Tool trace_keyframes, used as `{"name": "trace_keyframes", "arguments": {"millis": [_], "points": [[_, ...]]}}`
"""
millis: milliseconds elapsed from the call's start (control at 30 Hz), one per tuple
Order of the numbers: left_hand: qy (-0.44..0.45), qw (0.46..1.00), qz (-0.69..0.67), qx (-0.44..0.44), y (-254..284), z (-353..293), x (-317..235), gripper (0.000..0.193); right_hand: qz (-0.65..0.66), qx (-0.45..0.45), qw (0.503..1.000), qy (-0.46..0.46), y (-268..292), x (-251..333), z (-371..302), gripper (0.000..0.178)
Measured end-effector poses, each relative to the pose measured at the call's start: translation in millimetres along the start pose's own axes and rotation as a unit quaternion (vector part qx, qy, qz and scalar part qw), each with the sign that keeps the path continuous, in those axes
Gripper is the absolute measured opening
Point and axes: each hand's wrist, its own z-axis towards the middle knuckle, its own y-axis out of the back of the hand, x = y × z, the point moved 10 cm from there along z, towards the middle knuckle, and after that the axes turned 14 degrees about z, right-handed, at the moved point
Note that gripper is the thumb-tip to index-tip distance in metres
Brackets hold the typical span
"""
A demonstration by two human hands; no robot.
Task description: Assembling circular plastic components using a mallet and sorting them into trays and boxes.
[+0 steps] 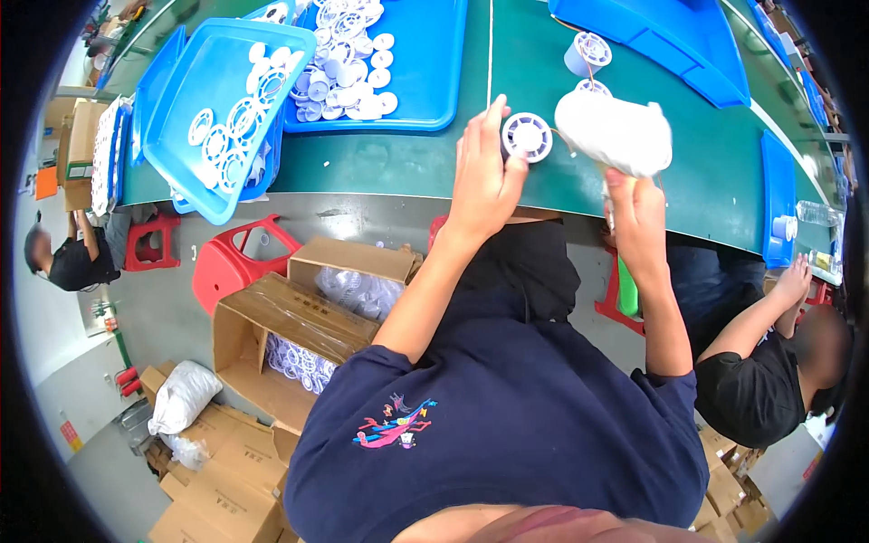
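My left hand (486, 172) grips a round white fan-like housing (527, 138) with dark slots around a white hub, at the near part of the green table. In my right hand (636, 213) is the pale handle of a mallet-like tool (620, 131). Its bulky white head looks wrapped and hangs over the table, right of the housing. A similar white cylinder (584, 59) stands beyond that head with a thin reddish wire. Another round white part (593, 87) is partly hidden by the head.
A blue tray (434, 109) of white discs lies on the green table (398, 163). Another blue tray (172, 136) with white rings tilts at left; a blue bin (670, 41) stands far right. Red stools (213, 271) and open cartons (244, 308) are below. A co-worker (760, 362) sits at right.
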Motion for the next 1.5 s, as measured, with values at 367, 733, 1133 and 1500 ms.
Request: {"name": "trace_keyframes", "arguments": {"millis": [367,733,1133,1500], "points": [[-0.007,1.000,0.029,-0.004,-0.1,-1.7,-3.1,0.092,0.002,0.078,0.988,-0.132,5.5,3.0,26.3,0.042],[0.076,0.990,-0.109,0.052,-4.7,2.4,9.1,0.092,-0.006,0.160,0.981,-0.111,1.4,29.3,63.8,0.052],[0.060,0.946,-0.224,0.226,-8.8,14.4,9.3,0.089,-0.104,0.250,0.962,-0.047,-12.6,58.6,104.1,0.065],[0.032,0.949,-0.223,0.219,-57.0,-4.2,-27.2,0.079,-0.068,0.143,0.986,0.048,14.6,68.4,26.5,0.047]]}}
